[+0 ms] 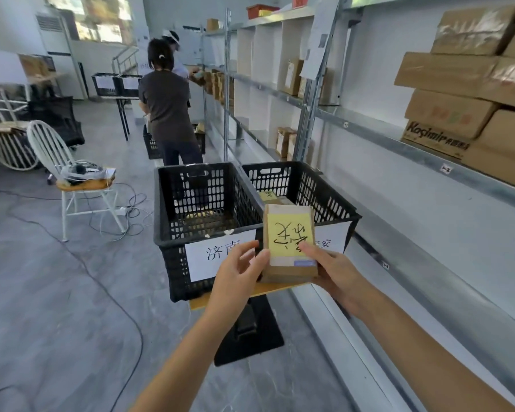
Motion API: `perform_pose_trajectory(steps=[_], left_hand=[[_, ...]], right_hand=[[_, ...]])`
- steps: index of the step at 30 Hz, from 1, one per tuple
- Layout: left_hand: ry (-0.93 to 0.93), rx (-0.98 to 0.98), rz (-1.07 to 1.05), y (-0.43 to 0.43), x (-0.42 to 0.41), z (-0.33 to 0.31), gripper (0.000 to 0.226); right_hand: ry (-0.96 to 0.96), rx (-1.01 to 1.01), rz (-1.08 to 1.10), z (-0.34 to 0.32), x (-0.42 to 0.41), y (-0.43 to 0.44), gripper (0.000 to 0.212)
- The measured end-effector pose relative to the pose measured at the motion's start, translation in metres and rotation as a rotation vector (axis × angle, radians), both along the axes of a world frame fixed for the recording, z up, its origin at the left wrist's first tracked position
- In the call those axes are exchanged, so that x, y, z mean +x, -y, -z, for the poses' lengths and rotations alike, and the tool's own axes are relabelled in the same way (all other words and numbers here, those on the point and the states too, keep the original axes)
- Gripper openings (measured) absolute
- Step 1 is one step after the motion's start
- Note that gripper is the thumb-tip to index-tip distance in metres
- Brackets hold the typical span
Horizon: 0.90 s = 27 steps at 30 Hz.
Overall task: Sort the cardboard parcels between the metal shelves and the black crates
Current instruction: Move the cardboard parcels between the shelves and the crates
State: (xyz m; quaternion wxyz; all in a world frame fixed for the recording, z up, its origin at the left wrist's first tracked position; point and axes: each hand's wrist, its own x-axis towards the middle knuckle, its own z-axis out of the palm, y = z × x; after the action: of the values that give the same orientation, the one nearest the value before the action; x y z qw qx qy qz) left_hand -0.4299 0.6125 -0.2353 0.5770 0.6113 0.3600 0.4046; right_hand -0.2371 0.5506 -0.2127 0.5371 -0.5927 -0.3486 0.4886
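Note:
I hold a small cardboard parcel [289, 242] with a yellow handwritten note on its face, just in front of two black crates. My left hand [238, 272] grips its left edge and my right hand [333, 269] grips its right side from below. The left crate [173, 233] carries a white paper label and has little visible inside. The right crate [330, 197] also bears a label, partly hidden by the parcel, and holds at least one parcel [269, 195]. Metal shelves [399, 138] run along the right wall.
Large cardboard boxes [470, 93] are stacked on the shelf at upper right, smaller parcels [292, 77] farther down. A person [168, 108] stands at the shelves ahead beside another crate [153, 145]. A white chair [72, 176] and cables [125, 215] lie to the left.

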Motion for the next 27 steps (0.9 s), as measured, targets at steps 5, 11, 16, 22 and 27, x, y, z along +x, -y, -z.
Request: perform_pose_trajectory(steps=[5,11,16,22,27], left_hand=[[-0.101,0.154,-0.042,-0.053,0.034,-0.004,0.039],[-0.201,0.241,-0.048,-0.121,0.1,-0.019,0.038],[-0.256,0.229,-0.063,-0.176,0.159,-0.018,0.038],[-0.415,0.284,-0.023,-0.213,0.214,0.011,0.043],[-0.436,0.239,-0.056,-0.238,0.228,0.028,0.044]], right_hand=[[-0.029,0.034,0.1,-0.001,0.056,-0.041,0.056],[-0.033,0.095,0.113,-0.013,0.138,-0.102,0.055],[-0.004,0.1,0.105,-0.013,0.205,-0.153,0.055],[-0.004,0.044,0.118,0.018,0.257,-0.197,0.062],[-0.104,-0.04,0.09,0.038,0.271,-0.223,0.04]])
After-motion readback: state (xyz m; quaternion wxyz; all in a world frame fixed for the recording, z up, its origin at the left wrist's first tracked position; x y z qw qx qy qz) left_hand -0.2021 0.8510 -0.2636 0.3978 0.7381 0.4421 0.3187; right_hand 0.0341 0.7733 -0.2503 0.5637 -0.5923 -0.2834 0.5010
